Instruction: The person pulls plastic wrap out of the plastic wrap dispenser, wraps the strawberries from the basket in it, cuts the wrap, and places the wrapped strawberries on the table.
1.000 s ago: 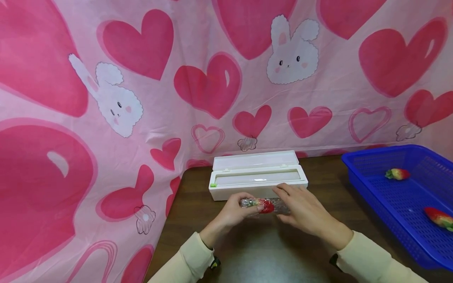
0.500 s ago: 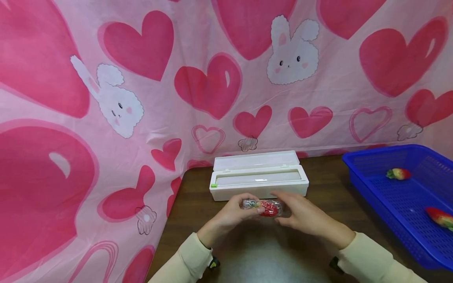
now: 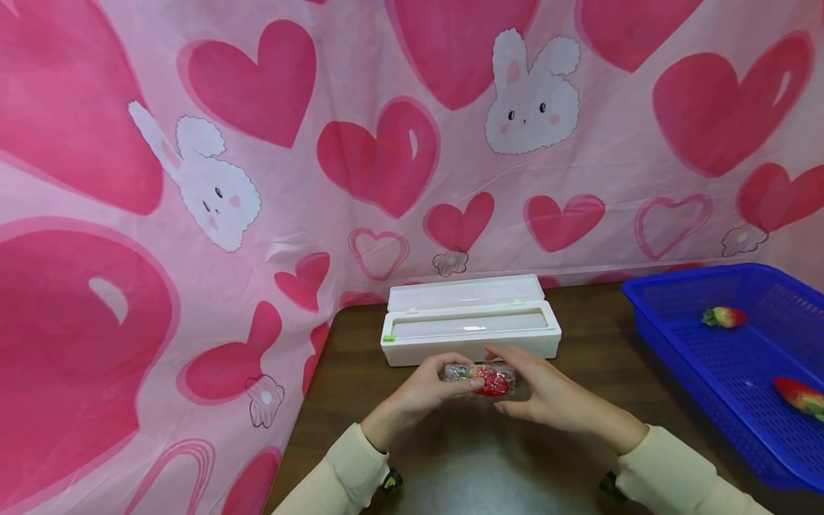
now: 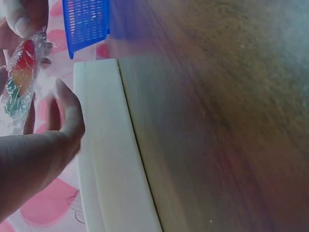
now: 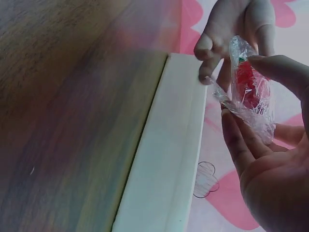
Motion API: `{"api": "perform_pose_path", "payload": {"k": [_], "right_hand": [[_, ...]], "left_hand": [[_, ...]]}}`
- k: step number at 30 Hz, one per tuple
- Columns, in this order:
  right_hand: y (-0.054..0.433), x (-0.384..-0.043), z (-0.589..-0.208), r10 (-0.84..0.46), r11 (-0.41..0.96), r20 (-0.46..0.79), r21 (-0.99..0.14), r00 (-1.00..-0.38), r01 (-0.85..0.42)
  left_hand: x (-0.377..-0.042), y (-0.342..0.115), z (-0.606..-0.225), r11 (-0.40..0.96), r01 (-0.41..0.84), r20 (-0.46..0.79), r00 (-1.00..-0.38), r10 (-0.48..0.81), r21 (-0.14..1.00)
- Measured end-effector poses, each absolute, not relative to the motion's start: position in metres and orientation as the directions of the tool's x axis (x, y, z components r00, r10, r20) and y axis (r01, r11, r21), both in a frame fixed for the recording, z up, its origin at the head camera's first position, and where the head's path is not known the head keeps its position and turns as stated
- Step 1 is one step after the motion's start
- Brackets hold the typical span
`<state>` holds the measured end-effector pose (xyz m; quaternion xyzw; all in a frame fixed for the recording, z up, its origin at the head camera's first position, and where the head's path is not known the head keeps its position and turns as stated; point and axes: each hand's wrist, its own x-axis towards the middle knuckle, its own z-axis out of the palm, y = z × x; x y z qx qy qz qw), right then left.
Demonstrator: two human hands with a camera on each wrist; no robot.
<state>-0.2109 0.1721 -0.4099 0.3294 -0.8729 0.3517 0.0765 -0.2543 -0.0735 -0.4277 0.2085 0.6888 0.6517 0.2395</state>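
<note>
Wrapped in crinkled clear cling film, a strawberry (image 3: 496,382) is held over the table in front of the white box. My left hand (image 3: 426,390) grips its green-leaf end, thumb along the near side. Around the red tip curves my right hand (image 3: 552,392), thumb and fingers spread apart; its fingertips reach behind the film and its thumb stands off on the near side. In the right wrist view a loose flap of film (image 5: 221,94) lies right at the right hand's fingertips. The left wrist view shows the wrapped strawberry (image 4: 21,79) at its left edge.
Behind the hands stands a white cling film dispenser (image 3: 470,349) with its lid raised and a green slider (image 3: 389,337) at left. At right is a blue basket (image 3: 669,372) holding two strawberries, one red-tipped (image 3: 724,317). A pink heart-print cloth (image 3: 386,64) hangs behind the table.
A second ago the film stretched out right of the strawberry under my right hand; that end is now gathered short at the tip. The right thumb and fingers have spread. The left hand keeps its grip.
</note>
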Motion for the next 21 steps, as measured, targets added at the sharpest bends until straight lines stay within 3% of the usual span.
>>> {"api": "perform_pose_path", "payload": {"k": [8,12,21], "right_hand": [[0.173,-0.21,-0.413,-0.528,0.48,0.339,-0.637,-0.779,-0.603],[0.173,-0.21,-0.415,-0.526,0.5,0.355,-0.605,-0.773,-0.619],[0.167,-0.208,-0.424,-0.521,0.746,0.49,-0.137,-0.699,-0.652]], "left_hand": [[-0.255,-0.073,-0.429,0.041,-0.041,-0.057,-0.783,0.619,0.998],[-0.254,-0.072,-0.429,0.039,-0.026,-0.044,-0.791,0.61,0.999],[-0.25,-0.067,-0.426,-0.015,-0.078,-0.051,-0.777,0.628,0.997]]}}
